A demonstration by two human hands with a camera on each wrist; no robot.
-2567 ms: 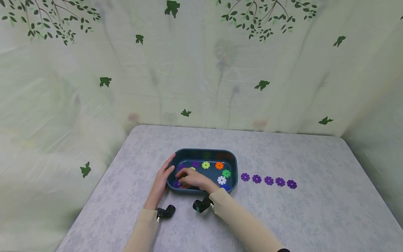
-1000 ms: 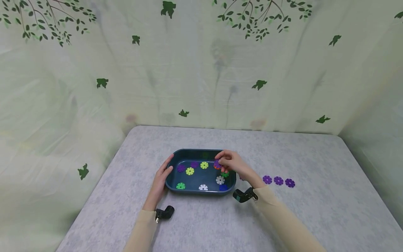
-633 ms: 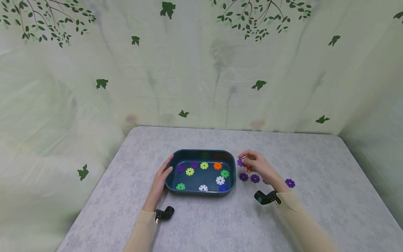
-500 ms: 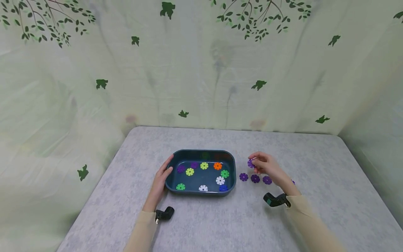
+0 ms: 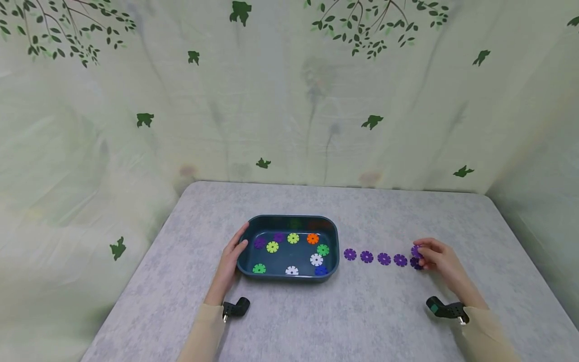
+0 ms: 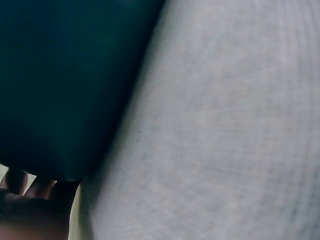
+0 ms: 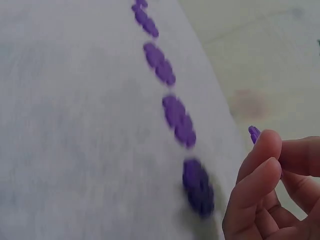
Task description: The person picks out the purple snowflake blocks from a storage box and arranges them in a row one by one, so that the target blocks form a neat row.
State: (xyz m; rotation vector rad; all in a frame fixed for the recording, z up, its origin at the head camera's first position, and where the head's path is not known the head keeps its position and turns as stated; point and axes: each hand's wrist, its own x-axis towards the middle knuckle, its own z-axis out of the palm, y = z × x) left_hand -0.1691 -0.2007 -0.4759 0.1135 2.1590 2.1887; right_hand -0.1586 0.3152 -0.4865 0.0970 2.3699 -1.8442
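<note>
With our right grip (image 5: 441, 259) we are pinching a purple notched disc (image 5: 415, 251) between thumb and fingertips, and this disc is hovering over the worktop (image 5: 316, 322) at the right end of a row of five purple discs (image 5: 384, 259). In the right wrist view we are seeing only a sliver of it projecting past the fingers, tilted nearly edge-on. Directly below and slightly nearer, the rightmost row disc (image 5: 416, 264) is lying flat in shadow. The row is running rightward from just beside the right wall of a dark blue tray (image 5: 294, 256), its discs lying apart. With our left grip (image 5: 229, 259) we are holding the tray by its left end, the thumb lying over the rim and the fingers following the outer side. Inside the tray, two purple pieces (image 5: 260, 243) are lying at the far left, two yellow pieces (image 5: 272, 247) are lying to their right, and an orange piece (image 5: 312, 239) is occupying the far right. One green piece (image 5: 323, 250), one white piece (image 5: 316, 259) and a blue piece (image 5: 321, 270) are lining the right side; another green and another white are lying along the near side. Behind the worktop, a leaf-patterned cloth (image 5: 280, 100) is hanging.
</note>
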